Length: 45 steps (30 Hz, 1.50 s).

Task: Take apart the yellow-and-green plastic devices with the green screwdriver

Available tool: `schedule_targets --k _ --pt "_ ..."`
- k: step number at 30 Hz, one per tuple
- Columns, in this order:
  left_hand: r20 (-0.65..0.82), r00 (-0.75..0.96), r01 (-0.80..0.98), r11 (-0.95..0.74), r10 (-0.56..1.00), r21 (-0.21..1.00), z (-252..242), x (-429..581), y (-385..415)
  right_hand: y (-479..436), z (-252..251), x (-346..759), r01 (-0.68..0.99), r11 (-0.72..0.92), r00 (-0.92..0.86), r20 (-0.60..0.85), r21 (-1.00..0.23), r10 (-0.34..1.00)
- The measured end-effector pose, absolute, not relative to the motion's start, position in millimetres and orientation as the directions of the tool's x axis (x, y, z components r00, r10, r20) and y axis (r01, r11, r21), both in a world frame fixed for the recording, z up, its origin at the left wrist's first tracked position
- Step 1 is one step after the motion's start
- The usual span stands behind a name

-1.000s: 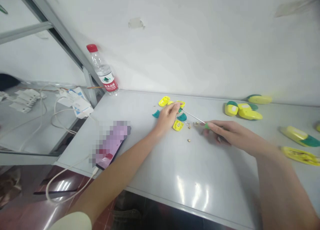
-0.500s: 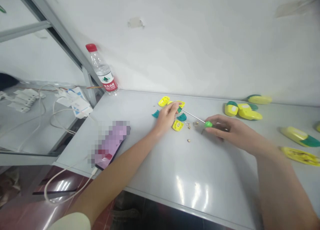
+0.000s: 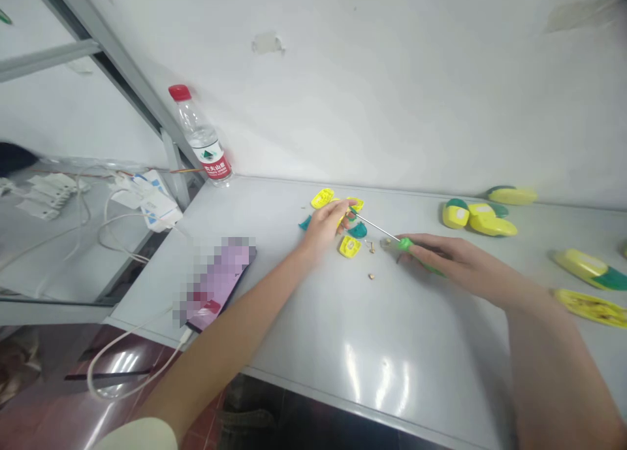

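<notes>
My right hand (image 3: pixel 443 257) grips a green-handled screwdriver (image 3: pixel 405 244), its thin metal shaft reaching left to a small yellow plastic part (image 3: pixel 355 205). My left hand (image 3: pixel 326 225) pinches that part, fingers closed on it. Around them on the grey table (image 3: pixel 343 319) lie another yellow shell piece (image 3: pixel 322 198), a yellow piece with a white inset (image 3: pixel 349 245), teal curved pieces (image 3: pixel 357 230) and a few small brass screws (image 3: pixel 371 246).
A water bottle with a red cap (image 3: pixel 202 140) stands at the back left corner. A phone (image 3: pixel 215 283) with a white cable lies near the left edge. Yellow and green assembled toys (image 3: pixel 477 218) and more (image 3: pixel 588 270) sit at the right. A wall rises behind.
My right hand shifted its hold on the screwdriver, fingers now stretched along the handle. My left hand lifted slightly over the yellow part.
</notes>
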<state>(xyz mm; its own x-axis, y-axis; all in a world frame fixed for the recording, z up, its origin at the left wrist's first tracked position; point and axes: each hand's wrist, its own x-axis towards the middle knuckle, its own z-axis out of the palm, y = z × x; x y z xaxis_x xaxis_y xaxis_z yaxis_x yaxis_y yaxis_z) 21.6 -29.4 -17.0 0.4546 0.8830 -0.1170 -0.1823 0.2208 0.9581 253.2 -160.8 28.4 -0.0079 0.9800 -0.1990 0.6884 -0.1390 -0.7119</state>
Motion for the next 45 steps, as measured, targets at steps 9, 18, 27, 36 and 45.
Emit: schedule_targets --k 9,18,27,36,45 --pt "-0.125 0.524 -0.266 0.302 0.842 0.916 -11.3 18.2 -28.5 -160.2 26.3 255.0 0.669 -0.172 -0.055 -0.279 -0.723 0.959" --pt "-0.120 0.543 -0.252 0.298 0.831 0.921 -16.9 16.7 -26.2 -157.4 28.8 248.3 0.611 -0.156 -0.063 -0.244 -0.776 0.968" --pt "-0.145 0.557 -0.220 0.314 0.818 0.924 -13.9 15.9 -27.4 -158.8 26.5 251.1 0.627 -0.122 -0.076 -0.216 -0.770 0.973" --pt "-0.133 0.567 -0.178 0.278 0.813 0.944 -11.7 13.3 -27.9 -158.4 25.6 246.9 0.666 -0.142 -0.045 -0.229 -0.732 0.972" --pt "-0.132 0.562 -0.121 0.239 0.816 0.963 -8.8 11.1 -30.4 -159.9 19.8 253.7 0.654 -0.130 -0.055 -0.218 -0.745 0.974"
